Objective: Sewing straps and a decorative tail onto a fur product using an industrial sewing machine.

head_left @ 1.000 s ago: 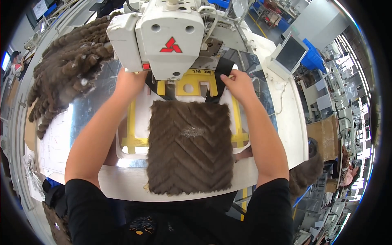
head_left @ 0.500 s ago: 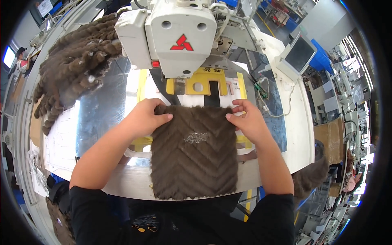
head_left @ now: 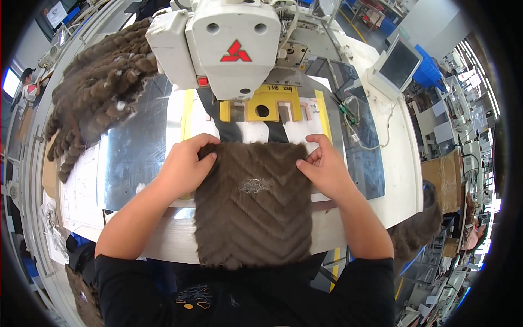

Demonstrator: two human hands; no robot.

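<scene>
Left hand (head_left: 188, 163) and right hand (head_left: 325, 171) are set at the two upper corners of the chevron-patterned brown fur panel (head_left: 253, 218). One corner is pinched by the left thumb and fingers; the other is held by the right thumb and bent fingers, with the right index finger raised clear. How firmly either is gripped cannot be told. The panel is laid over the front of the white worktable (head_left: 169, 234), below the yellow template (head_left: 264, 96) and the industrial sewing machine head (head_left: 234, 65). For this handling, the top edge is best kept level, with equal, light tension at both corners, so that the grooves are not skewed and the pile is not trapped. The two black straps (head_left: 229, 132) should be kept flat and unfolded near that edge.

Compared with one second ago, when both hands were placed at the straps, the fur corners are now held instead. The template's round hole, pale half a second ago, is now filled with black.
</scene>
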